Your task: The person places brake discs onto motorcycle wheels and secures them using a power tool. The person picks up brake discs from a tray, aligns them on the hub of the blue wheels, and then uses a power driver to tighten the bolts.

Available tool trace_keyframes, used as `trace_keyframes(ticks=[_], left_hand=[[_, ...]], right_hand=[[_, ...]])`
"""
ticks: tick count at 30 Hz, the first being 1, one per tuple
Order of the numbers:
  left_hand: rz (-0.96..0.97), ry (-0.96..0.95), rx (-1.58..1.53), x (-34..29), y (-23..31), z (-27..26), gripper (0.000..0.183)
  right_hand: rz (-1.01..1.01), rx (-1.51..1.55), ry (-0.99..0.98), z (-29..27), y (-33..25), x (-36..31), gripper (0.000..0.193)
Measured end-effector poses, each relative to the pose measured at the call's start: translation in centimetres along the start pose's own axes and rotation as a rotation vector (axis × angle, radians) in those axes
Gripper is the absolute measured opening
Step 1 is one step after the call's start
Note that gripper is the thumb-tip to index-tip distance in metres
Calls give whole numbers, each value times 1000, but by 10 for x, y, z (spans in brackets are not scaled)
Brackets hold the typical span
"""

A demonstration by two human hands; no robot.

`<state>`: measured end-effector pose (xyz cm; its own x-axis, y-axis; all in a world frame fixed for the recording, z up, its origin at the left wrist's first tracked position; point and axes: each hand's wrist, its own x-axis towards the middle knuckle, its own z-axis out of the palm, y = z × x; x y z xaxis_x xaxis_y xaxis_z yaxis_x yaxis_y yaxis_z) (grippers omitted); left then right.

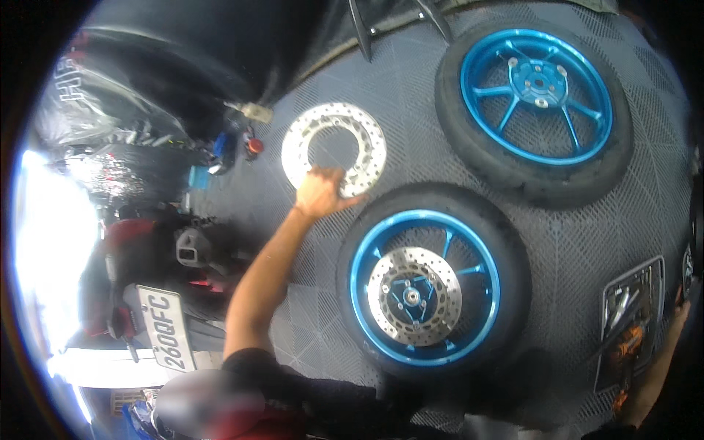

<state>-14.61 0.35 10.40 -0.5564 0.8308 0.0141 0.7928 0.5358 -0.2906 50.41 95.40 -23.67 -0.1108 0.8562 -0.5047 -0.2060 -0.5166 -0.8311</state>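
Note:
My left hand (pixel 320 193) reaches forward and grips the near rim of a silver brake disc (pixel 296 141), fingers over its inner edge and thumb along the outside. The disc is a wide ring with small drilled holes. Just right of it lies a wheel (pixel 434 353) with a blue rim and black tyre, with another brake disc (pixel 449 312) at its hub. My right hand (pixel 680 306) is at the far right edge, beside a tray of tools (pixel 604 323). Its fingers are lost in the dark rim of the picture, next to something dark.
A second blue-rimmed wheel (pixel 539 192) lies flat at the far right on the grey tiled floor (pixel 572 242). Motorcycle parts with a white plate (pixel 166 323) stand at left. A small bottle (pixel 257 112) and a red-orange item (pixel 254 147) sit near a black cover (pixel 205 59).

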Motion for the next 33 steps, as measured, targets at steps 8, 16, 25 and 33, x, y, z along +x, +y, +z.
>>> trace_keyframes(ticks=[8,16,25,33], left_hand=[[-441,-32,-224,-50,19,2,73],[-968,34,-389,-158,50,23,73],[-1255,29,-531,-317,86,76,74],[-1129,9,-443,-399,151,131,71]], right_hand=[[-267,80,9,0,-57,-57,40],[-401,26,323,72,-6,-219,32],[-439,-120,265,165,33,-402,37],[-458,-181,-205,259,47,-549,28]])
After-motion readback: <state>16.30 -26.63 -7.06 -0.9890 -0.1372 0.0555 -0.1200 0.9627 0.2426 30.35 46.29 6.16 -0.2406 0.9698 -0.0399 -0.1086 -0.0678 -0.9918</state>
